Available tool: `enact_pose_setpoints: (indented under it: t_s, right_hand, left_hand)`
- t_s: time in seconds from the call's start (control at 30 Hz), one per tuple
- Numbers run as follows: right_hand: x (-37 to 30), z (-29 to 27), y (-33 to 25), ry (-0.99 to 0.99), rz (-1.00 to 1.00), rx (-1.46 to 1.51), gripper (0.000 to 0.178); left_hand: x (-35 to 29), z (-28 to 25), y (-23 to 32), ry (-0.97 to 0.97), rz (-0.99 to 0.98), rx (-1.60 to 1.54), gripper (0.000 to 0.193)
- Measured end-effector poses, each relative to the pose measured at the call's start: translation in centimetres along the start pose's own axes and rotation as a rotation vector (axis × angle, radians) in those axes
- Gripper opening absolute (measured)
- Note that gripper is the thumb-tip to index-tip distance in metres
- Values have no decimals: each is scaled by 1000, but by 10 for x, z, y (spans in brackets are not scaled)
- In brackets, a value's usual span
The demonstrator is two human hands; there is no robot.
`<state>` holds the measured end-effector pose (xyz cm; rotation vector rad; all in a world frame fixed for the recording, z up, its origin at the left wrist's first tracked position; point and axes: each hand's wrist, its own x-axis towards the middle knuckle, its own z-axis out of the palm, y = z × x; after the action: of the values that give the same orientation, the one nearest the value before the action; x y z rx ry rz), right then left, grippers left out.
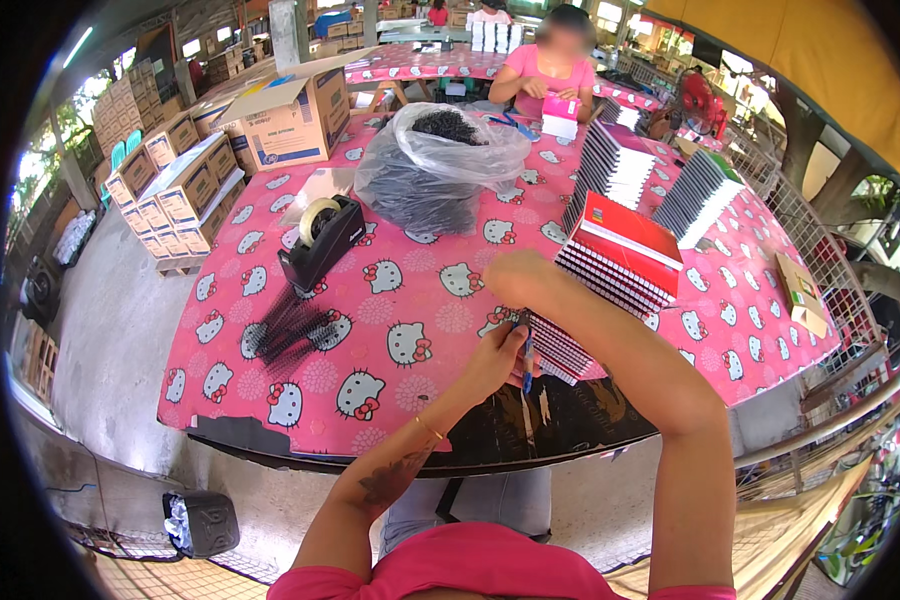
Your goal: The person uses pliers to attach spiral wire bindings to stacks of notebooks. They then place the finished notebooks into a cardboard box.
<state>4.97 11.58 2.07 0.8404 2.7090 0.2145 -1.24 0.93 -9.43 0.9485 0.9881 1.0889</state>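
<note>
At the table's near side, my left hand (504,358) is closed round a small blue-handled tool (528,374), whose exact kind I cannot make out. It is beside the near left edge of a tall stack of spiral-bound notebooks (620,262) with a red cover on top. My right forearm crosses in front of that stack. Bent at the wrist, my right hand (515,278) is by the stack's left side, just beyond the left hand; its fingers are hidden. Loose black plastic coils (288,335) lie on the pink patterned tablecloth (410,300) to the left.
A black tape dispenser (322,243) stands left of a clear bag of black coils (420,180). More notebook stacks (698,198) are at the right. Cardboard boxes (288,122) fill the far left. Across the table, a person (552,75) handles a pink-covered item (560,106).
</note>
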Motion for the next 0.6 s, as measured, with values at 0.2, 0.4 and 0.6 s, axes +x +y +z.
enact_pose_setpoints:
  t_s: [0.2, 0.4, 0.6]
  right_hand:
    - [0, 5, 4, -16, -13, 3, 18]
    - [-3, -1, 2, -46, -5, 14, 19]
    - [-4, 0, 2, -20, 12, 13, 19]
  left_hand:
    - [-3, 3, 6, 2, -41, 9, 43]
    - [-2, 4, 5, 12, -25, -13, 46]
    - [-8, 6, 14, 15, -83, -55, 44]
